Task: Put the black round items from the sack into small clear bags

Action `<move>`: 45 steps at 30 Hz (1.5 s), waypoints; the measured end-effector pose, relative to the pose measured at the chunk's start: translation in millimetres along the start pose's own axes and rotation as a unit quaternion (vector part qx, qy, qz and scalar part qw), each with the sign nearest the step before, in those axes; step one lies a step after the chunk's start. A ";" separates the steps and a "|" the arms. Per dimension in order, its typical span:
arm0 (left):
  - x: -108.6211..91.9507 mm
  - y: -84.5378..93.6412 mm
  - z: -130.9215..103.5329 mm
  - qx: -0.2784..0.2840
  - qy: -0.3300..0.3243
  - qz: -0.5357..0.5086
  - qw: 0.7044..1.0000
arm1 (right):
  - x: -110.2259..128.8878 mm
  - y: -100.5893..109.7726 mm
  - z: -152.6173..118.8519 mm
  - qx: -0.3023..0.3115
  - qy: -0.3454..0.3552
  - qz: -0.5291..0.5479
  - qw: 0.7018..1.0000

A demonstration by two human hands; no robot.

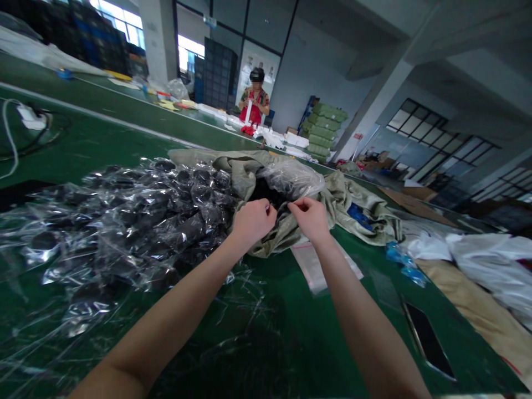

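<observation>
My left hand (254, 221) is closed in a pinch at the mouth of an olive woven sack (270, 243). Across from it, my right hand (311, 218) has thumb and fingertips pressed together. Whatever lies between the fingertips is too small and dark to name. Black contents show inside the sack just beyond my hands, beside a bunched clear plastic liner (293, 176). To the left spreads a heap of dark rounded items in clear plastic wrapping (166, 205). Flat clear bags (310, 270) lie under my right forearm.
A smartphone (428, 339) lies at right on the green table (266, 354). Blue plastic pieces (405, 261) and white bags (486, 257) are beyond it. A power strip (32, 117) with cables lies at left. Another person (255, 100) works across the table.
</observation>
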State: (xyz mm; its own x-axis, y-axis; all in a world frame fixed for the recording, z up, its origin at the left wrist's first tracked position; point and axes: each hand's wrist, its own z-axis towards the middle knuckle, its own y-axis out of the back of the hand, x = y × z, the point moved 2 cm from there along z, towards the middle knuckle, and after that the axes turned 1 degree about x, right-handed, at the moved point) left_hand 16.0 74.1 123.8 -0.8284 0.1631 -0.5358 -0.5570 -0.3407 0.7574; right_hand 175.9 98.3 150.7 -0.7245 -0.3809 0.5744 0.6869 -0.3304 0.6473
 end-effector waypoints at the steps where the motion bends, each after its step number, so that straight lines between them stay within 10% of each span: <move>1: 0.3 -0.4 0.1 -0.002 0.001 -0.003 1.000 | -0.8 -1.0 0.3 -0.002 -0.004 0.006 1.000; 45: 7.8 -18.3 6.0 -0.043 -0.004 -0.085 0.995 | -13.4 -5.6 9.5 0.031 0.001 0.073 0.997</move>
State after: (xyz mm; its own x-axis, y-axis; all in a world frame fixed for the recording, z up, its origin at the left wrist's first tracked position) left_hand 19.4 87.1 108.0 -0.7228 0.2322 -0.6509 -0.6827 -0.3860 0.6204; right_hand 181.2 113.5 144.1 -0.6162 -0.4222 0.6648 0.7808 -0.2169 0.5859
